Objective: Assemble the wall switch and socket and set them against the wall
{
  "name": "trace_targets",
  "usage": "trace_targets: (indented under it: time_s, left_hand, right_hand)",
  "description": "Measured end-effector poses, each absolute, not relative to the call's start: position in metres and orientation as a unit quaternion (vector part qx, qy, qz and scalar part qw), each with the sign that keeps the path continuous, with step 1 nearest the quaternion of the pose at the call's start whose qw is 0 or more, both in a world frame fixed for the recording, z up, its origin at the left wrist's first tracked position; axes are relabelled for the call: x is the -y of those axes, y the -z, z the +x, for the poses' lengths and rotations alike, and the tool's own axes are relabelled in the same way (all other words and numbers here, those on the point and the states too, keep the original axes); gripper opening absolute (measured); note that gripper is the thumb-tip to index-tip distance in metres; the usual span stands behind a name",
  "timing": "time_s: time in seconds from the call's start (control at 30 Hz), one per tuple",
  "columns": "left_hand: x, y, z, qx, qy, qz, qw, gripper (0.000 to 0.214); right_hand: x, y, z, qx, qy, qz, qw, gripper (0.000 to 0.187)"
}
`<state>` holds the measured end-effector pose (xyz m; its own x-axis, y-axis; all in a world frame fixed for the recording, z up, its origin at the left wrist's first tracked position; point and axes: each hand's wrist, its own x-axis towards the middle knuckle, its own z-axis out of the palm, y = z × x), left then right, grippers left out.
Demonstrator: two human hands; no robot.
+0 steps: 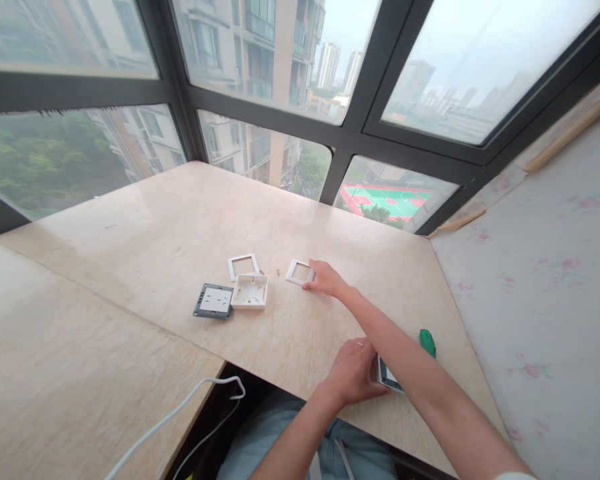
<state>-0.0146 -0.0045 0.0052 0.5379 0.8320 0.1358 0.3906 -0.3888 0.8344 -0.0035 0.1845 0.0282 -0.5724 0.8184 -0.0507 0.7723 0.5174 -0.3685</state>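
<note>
My right hand (324, 279) has a narrow pinch on the right side of a white frame (291, 272), finger at the far corner and thumb at the near one, while my left hand (353, 373) is closed around the left side of a socket unit (391, 379) near the table's (130, 267) front edge. The frame looks thin, so I judge a light, even pinch at the corners best, keeping it level and unbent; the left grip should stay firm, since the edge is close. My right forearm crosses over the socket unit and hides much of it. Just left of the frame lies a small part (279, 272), easily knocked; farther left, a second frame (231, 269) sits partly behind an open box (250, 293), with another socket (215, 300) beside that. A green object (427, 342) lies beyond my right forearm.
</note>
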Motion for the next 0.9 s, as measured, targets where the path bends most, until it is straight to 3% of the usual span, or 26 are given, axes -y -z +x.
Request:
trace_targets:
  time_s: [0.17, 0.43, 0.7, 0.9]
  left_hand:
    - [0.005, -0.008, -0.015, -0.391, -0.290, 0.782, 0.389, 0.070]
    - [0.005, -0.003, -0.014, -0.390, -0.315, 0.767, 0.401, 0.090]
    - [0.007, 0.007, -0.012, -0.409, -0.328, 0.747, 0.409, 0.090]
    - [0.007, 0.013, -0.012, -0.394, -0.345, 0.750, 0.403, 0.129]
  right_hand:
    - [-0.185, -0.032, 0.003, 0.879, -0.149, -0.451, 0.044, 0.069]
    - [-0.157, -0.051, 0.048, 0.897, -0.144, -0.412, 0.072, 0.093]
    - [-0.067, -0.085, 0.178, 0.873, -0.188, -0.424, 0.149, 0.091]
    - [-0.002, -0.076, 0.227, 0.834, -0.208, -0.499, 0.114, 0.089]
